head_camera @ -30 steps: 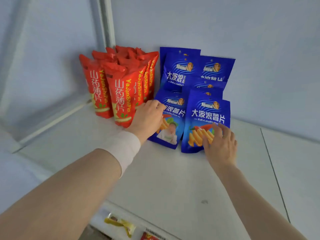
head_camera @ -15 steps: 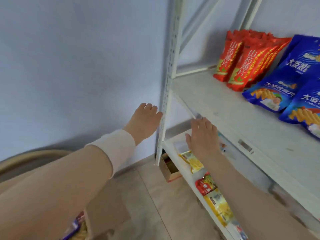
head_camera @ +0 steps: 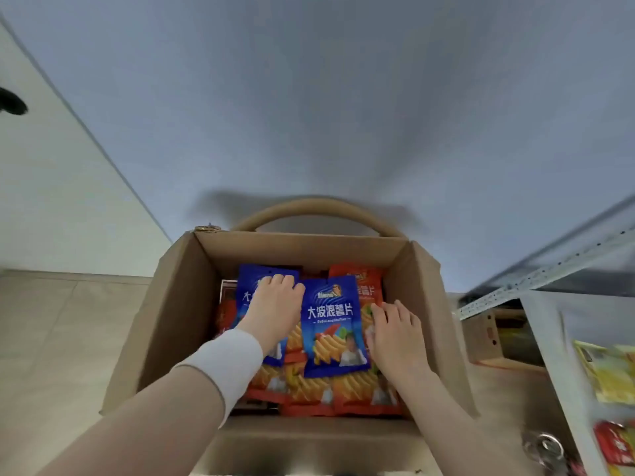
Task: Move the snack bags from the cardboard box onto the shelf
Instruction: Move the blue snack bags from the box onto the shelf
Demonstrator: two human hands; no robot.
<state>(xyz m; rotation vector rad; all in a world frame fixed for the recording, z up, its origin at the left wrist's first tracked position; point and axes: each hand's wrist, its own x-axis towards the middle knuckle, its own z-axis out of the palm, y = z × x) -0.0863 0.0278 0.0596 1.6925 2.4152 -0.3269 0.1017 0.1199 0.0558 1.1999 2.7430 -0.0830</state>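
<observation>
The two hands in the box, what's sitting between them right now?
In the head view, a blue snack bag lies face up between the left hand and the right hand, on top of the orange bags in the cardboard box.

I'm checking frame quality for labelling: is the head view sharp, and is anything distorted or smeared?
Head view: centre sharp, print on the blue snack bag readable; right edge smeared, shelf items blurred; wide-angle lens bows the cardboard box walls outward; soft shadow on the wall behind.
</observation>
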